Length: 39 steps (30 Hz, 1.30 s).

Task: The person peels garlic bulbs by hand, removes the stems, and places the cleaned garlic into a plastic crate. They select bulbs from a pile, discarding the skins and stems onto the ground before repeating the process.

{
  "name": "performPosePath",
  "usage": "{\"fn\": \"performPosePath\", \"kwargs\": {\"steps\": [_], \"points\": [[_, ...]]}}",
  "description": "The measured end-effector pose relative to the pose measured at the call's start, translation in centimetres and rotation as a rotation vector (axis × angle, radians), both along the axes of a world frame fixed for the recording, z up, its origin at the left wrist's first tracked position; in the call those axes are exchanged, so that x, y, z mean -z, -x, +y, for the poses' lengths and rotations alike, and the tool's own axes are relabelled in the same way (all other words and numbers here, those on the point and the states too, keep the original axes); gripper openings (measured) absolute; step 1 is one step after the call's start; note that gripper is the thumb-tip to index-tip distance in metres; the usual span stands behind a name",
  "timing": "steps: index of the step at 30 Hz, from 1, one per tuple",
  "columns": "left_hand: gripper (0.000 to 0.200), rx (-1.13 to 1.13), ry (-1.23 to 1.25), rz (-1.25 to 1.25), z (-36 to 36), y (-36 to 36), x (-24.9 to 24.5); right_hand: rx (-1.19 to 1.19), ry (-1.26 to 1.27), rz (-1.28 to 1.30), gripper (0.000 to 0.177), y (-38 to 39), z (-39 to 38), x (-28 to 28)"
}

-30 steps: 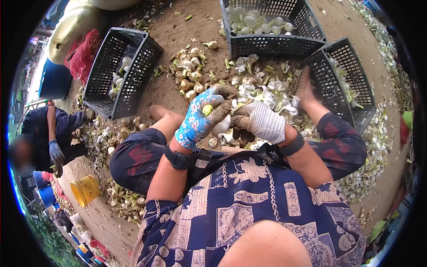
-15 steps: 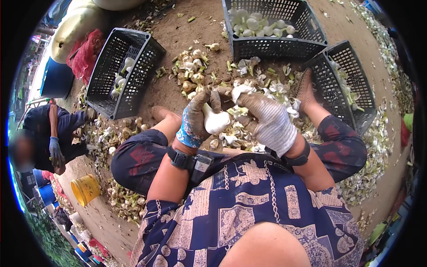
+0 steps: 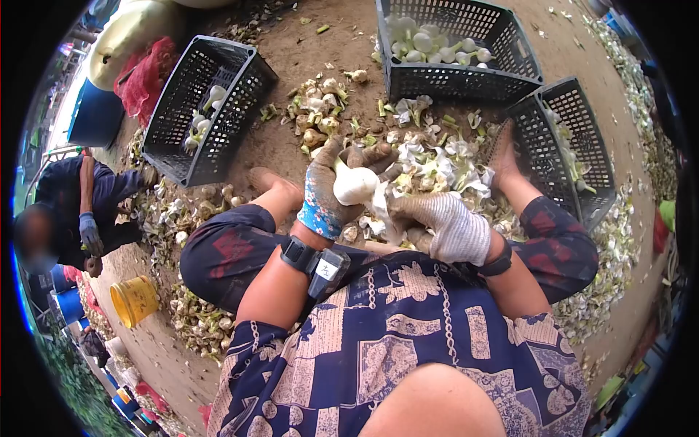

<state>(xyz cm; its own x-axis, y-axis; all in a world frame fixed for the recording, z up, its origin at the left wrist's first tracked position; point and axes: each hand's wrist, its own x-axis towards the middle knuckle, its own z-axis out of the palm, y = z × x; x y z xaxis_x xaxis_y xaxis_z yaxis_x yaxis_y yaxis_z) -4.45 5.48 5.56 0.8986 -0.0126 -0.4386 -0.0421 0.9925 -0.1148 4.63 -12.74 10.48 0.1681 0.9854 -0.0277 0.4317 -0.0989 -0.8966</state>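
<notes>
A person seated on the bare brown ground held a round white garlic bulb (image 3: 354,187) in the left hand (image 3: 320,191), its blue floral glove wrapped around the bulb's side between the knees, while the right hand (image 3: 443,222), in a white-and-grey striped glove, pinched a strip of thin white papery skin (image 3: 381,202) against the bulb's right side. Three black perforated plastic crates stood around the worker. The far crate (image 3: 466,77) held a cluster of clean white bulbs with short stems, gathered toward its left and near side. The left crate (image 3: 227,131) contained a smaller group of white bulbs along its inner right side. The right crate (image 3: 537,138), its corner close against the far one, held pale bulbs and greenish stems, partly hidden by its wall. On the ground just beyond the hands lay a heap of brownish unpeeled bulbs (image 3: 314,116), with a spread of loose white skins (image 3: 453,166) to its right. At left, a yellow plastic bucket (image 3: 134,301) stood near another person in dark clothing (image 3: 109,197), and a red mesh sack (image 3: 145,81) lay beside a blue plastic barrel (image 3: 95,115).
</notes>
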Motion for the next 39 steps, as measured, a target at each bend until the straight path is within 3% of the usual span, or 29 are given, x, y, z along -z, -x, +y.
{"fn": "performPosePath", "kwargs": {"steps": [2,3,5,7,9,10,11,12,13,14,17,20,21,22,24,26,27,29,31,32,35,36,37,39], "points": [[0.057,-0.144,0.005,0.076,0.2,-0.3,-1.2,-0.195,0.198,0.220,0.053,-0.9,-1.1,0.1],[0.058,-0.165,0.010,0.055,0.5,-0.3,-1.3,-0.153,0.141,0.094,0.039,-1.0,-1.4,0.8],[0.055,-0.202,0.016,0.092,0.6,-0.2,-1.3,-0.088,0.650,-0.328,0.026,-2.0,0.0,2.6],[0.052,-0.223,0.026,0.125,0.4,-0.3,-0.7,0.062,0.728,-0.737,0.019,-2.5,0.8,4.9],[0.038,-0.269,-0.107,0.270,0.3,-0.4,1.7,0.266,0.200,-0.472,0.036,-1.7,1.2,5.3],[0.033,-0.240,-0.176,0.214,0.6,0.3,4.2,0.195,0.249,-0.598,0.052,-1.0,2.3,4.1],[0.031,-0.230,-0.286,0.119,0.4,0.7,6.1,0.181,0.253,-0.707,0.058,-0.3,2.8,6.7],[0.031,-0.253,-0.376,0.152,-0.5,0.4,6.4,0.103,0.549,-0.393,0.059,0.0,4.4,4.5],[0.032,-0.280,-0.462,0.190,-1.3,-0.1,6.4,0.204,0.318,-0.211,0.055,0.3,4.4,6.9],[0.034,-0.260,-0.464,0.209,-1.5,-0.2,4.9,0.219,0.427,-0.083,0.053,0.0,4.9,8.4],[0.037,-0.255,-0.404,0.124,-0.2,0.3,3.0,-0.111,0.719,-0.236,0.042,-0.5,4.4,9.2],[0.030,-0.262,-0.410,0.105,-1.2,-0.8,3.4,0.246,0.363,0.095,0.040,0.2,3.4,9.1],[0.030,-0.272,-0.425,0.136,-2.2,-1.3,3.7,0.102,0.374,0.092,0.047,0.1,3.8,9.2],[0.016,-0.163,-0.372,0.117,-2.3,-1.4,3.7,0.112,0.233,0.274,0.050,0.4,3.6,10.2],[0.022,-0.210,-0.397,0.247,-0.7,-1.9,5.9,0.094,-0.003,0.634,0.060,0.7,3.6,9.4],[0.028,-0.098,-0.431,0.475,1.3,-1.7,8.0,-0.113,0.155,0.588,0.069,0.8,3.3,5.6],[0.027,-0.248,-0.346,0.602,1.1,-2.2,9.9,-0.175,0.159,0.572,0.076,0.8,3.4,4.0],[0.027,-0.225,-0.170,0.572,0.8,-1.6,9.9,0.002,0.228,0.208,0.077,-0.4,3.5,2.7],[0.030,-0.201,-0.345,0.632,-0.7,-2.1,9.5,0.204,0.223,-0.472,0.075,-0.8,3.0,5.8],[0.031,-0.148,-0.287,0.517,-2.0,-2.4,9.4,0.162,0.306,-0.472,0.078,-1.0,3.0,6.3],[0.048,0.110,-0.062,0.106,-2.4,-2.5,5.0,0.165,0.118,-0.296,0.068,-2.7,3.8,6.3],[0.058,0.024,-0.158,0.083,-2.0,-2.2,5.7,0.280,-0.005,-0.282,0.054,-4.0,3.9,6.3],[0.055,-0.033,-0.252,-0.046,-1.3,-2.5,5.8,0.399,-0.154,-0.201,0.049,-6.0,4.4,5.0],[0.051,-0.112,-0.833,0.206,1.5,-3.2,8.1,0.527,-0.240,-0.291,0.044,-11.3,4.8,3.2]]}}
